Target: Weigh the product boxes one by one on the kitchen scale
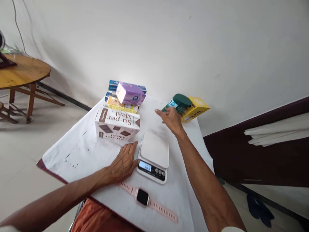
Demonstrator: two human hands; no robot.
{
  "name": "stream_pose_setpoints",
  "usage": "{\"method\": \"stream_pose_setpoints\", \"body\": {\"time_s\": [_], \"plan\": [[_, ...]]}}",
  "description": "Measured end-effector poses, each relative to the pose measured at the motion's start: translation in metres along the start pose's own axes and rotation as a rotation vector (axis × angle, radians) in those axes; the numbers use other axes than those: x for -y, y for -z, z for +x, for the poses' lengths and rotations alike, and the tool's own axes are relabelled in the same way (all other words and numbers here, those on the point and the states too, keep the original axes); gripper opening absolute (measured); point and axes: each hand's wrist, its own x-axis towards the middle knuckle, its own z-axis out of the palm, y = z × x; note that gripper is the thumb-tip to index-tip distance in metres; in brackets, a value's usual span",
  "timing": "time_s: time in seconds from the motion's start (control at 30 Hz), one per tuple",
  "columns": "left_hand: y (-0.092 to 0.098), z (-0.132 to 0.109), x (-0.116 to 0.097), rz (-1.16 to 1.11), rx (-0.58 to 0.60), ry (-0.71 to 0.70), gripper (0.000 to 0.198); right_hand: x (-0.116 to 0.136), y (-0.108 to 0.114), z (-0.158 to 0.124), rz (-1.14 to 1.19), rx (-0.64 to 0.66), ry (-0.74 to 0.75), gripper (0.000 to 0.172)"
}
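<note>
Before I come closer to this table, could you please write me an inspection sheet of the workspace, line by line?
Surface: white cloth, spotted dark on its left part.
Job's things: digital scale, display lit; green canister beside a yellow box.
Clutter: pink-strapped watch on the near side; Su-per Meal box; purple packet behind it.
Hands: left hand beside the scale; right hand at the canister, grip unclear.
Cables: one thin cable against the wall.
Surroundings: round wooden table at left.
</note>
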Motion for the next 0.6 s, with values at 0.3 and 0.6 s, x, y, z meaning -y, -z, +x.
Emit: {"method": "stream_pose_setpoints", "body": {"time_s": [0.3,0.6], "plan": [[0.008,0.005,0.001,0.017,0.035,-0.001,0.061,0.109,-0.040,-0.073,-0.137,0.431,0.654,0.087],[0.006,0.007,0.001,0.059,0.036,-0.025,0.058,0.114,-0.026,-0.100,-0.007,0.303,0.628,0.067]]}}
